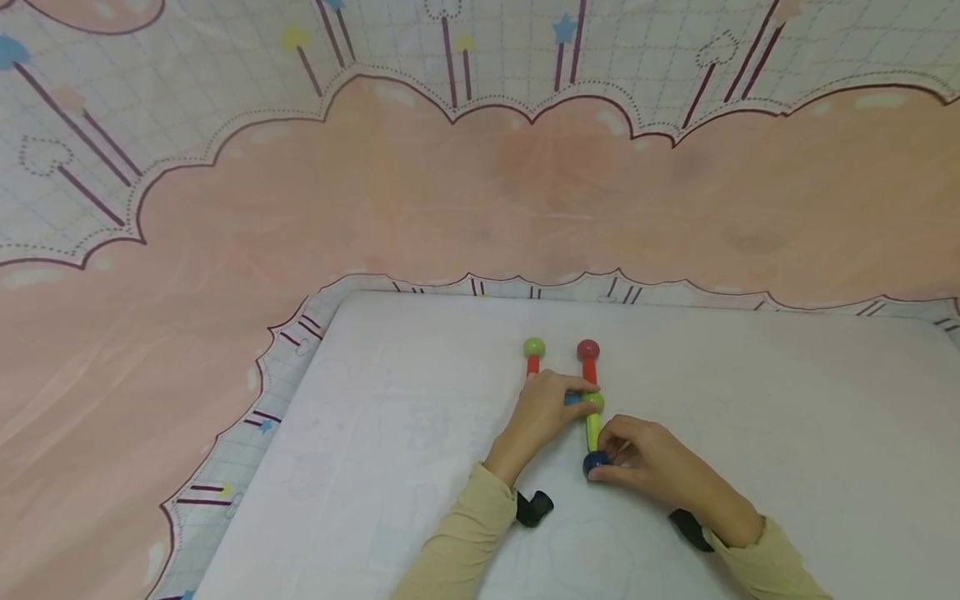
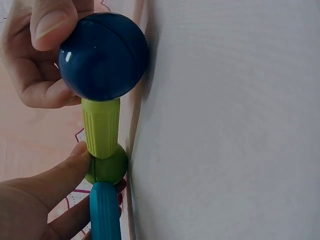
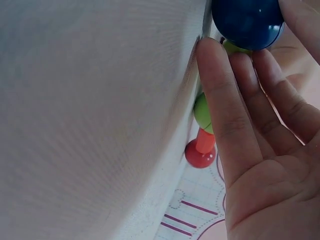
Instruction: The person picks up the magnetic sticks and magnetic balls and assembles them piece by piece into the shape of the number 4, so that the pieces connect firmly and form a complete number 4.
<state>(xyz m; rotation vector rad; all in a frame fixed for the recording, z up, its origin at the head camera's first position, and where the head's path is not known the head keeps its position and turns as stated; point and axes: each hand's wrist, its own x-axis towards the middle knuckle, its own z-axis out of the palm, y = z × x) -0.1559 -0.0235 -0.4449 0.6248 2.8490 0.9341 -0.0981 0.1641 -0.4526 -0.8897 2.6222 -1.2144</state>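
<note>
A toy figure of coloured balls and rods lies on the white tabletop. My left hand pinches the green ball at the middle joint, where a blue rod and a yellow-green rod meet. At the near end of the yellow-green rod sits a large dark blue ball, which my right hand holds between thumb and fingers. Beyond the joint, a red rod leads to a red ball. To its left, another red rod carries a light green ball; its lower end is hidden behind my left hand.
The white table spreads out on both sides of the figure. A peach patterned cloth lies past its far and left edges. Black straps with a small camera sit at the left wrist, and a black piece at the right.
</note>
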